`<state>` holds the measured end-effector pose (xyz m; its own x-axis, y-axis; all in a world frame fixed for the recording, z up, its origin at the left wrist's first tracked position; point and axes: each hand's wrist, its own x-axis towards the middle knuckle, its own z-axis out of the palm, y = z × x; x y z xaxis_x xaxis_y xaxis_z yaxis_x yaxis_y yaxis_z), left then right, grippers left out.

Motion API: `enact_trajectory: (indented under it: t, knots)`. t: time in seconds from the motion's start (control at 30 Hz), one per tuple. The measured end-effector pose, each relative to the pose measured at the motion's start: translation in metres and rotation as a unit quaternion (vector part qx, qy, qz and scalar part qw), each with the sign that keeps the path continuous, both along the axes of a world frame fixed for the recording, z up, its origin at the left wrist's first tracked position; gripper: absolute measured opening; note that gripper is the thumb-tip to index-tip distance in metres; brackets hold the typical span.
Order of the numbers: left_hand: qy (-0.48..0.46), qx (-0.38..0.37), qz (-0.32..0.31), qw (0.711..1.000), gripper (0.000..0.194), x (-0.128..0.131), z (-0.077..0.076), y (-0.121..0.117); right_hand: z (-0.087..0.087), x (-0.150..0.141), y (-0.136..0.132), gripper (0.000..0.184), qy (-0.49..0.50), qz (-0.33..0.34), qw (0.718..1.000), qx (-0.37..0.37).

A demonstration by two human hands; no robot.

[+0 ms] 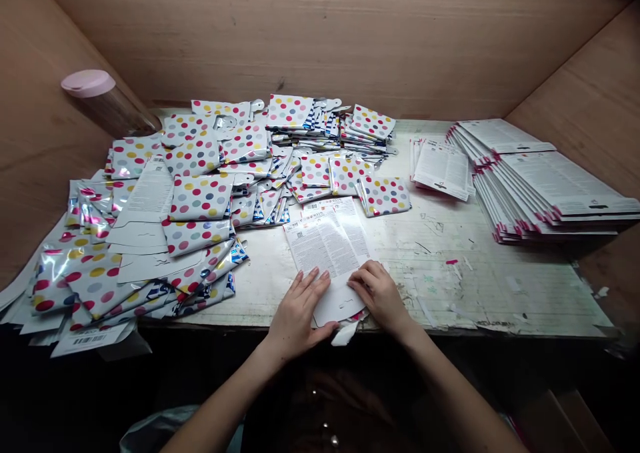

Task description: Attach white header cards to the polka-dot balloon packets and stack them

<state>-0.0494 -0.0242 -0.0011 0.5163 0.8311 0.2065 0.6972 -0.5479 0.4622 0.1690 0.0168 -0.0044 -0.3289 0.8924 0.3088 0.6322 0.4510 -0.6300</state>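
A white printed card (325, 246) with small text lies at the table's front edge, slanting away from me. Another printed card shows from under its far right side. My left hand (303, 306) rests on the card's left edge, fingers stretched out and thumb near the bottom corner. At the right edge, my right hand (379, 297) is closed, fingers bent and pinching the card's lower part. A slot is cut in the card between both hands. Below it, a scrap of white material (345, 333) sticks out over the table edge.
Folded polka-dot packets (200, 197) are heaped at the left and back, with loose cards (143, 203) among them. Stacks of finished-looking flat card packs (560, 179) stand at right, beside a smaller pile (440, 166). A pink-lidded bottle (107, 103) leans back left. Wooden walls (320, 39) enclose the table.
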Motion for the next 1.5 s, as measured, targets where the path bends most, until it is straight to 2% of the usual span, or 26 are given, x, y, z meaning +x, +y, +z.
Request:
enact_trajectory:
  t: [0.23,0.37,0.57,0.67,0.77,0.87,0.93,1.0,1.07,1.17,1.27,1.33,1.4,1.43,1.5]
  knots:
    - [-0.001,0.003,0.003,1.0,0.076,-0.001,0.0,-0.001,-0.002,-0.001,-0.002,0.014,-0.03,-0.012,0.999,0.027]
    - [-0.002,0.006,0.005,1.0,0.076,0.0,0.0,0.0,-0.004,-0.002,0.001,0.018,-0.093,0.009,0.995,0.045]
    - [0.001,0.021,0.004,1.0,0.074,0.001,0.001,0.0,-0.005,-0.006,0.008,0.019,-0.13,0.034,0.99,0.05]
    - [0.003,0.022,0.001,1.0,0.074,0.0,0.001,0.0,-0.002,0.004,-0.014,0.018,-0.143,0.071,0.986,0.047]
    - [-0.004,0.046,-0.019,0.999,0.065,-0.003,-0.001,0.0,0.003,0.032,-0.058,0.018,-0.222,0.114,0.968,0.026]
    - [-0.027,0.099,-0.063,0.993,0.041,-0.006,-0.003,-0.003,0.017,0.065,-0.094,0.017,-0.317,0.071,0.946,-0.014]
    - [-0.055,0.116,-0.076,0.989,0.027,-0.008,-0.003,-0.006,0.033,0.073,-0.097,0.014,-0.309,0.059,0.947,-0.071]
    - [-0.083,0.103,-0.05,0.99,0.018,-0.008,-0.001,-0.009,0.046,0.063,-0.083,0.011,-0.234,0.097,0.961,-0.11]
    - [-0.097,0.08,-0.002,0.992,0.012,-0.007,0.001,-0.01,0.048,0.039,-0.059,0.014,-0.144,0.132,0.977,-0.088]
    - [-0.085,0.056,0.071,0.992,0.016,-0.003,0.004,-0.01,0.031,0.002,-0.028,0.014,-0.053,0.123,0.991,-0.029]
    - [-0.072,0.049,0.16,0.983,0.017,0.004,0.006,-0.008,0.01,-0.017,-0.015,0.014,0.002,0.055,0.998,-0.035]
    - [-0.029,0.049,0.263,0.963,0.027,0.006,0.006,-0.005,0.001,-0.02,-0.015,0.011,-0.004,-0.007,1.0,-0.006]
    - [0.02,0.027,0.35,0.936,0.039,0.005,0.006,-0.002,-0.003,-0.019,-0.02,0.012,-0.044,-0.045,0.997,0.053]
    - [0.028,0.001,0.374,0.927,0.04,0.003,0.007,0.0,-0.003,-0.019,-0.023,0.013,-0.067,-0.049,0.994,0.076]
    - [-0.006,-0.069,0.371,0.926,0.034,-0.002,0.011,0.005,-0.002,-0.02,-0.029,0.018,-0.103,-0.032,0.99,0.095]
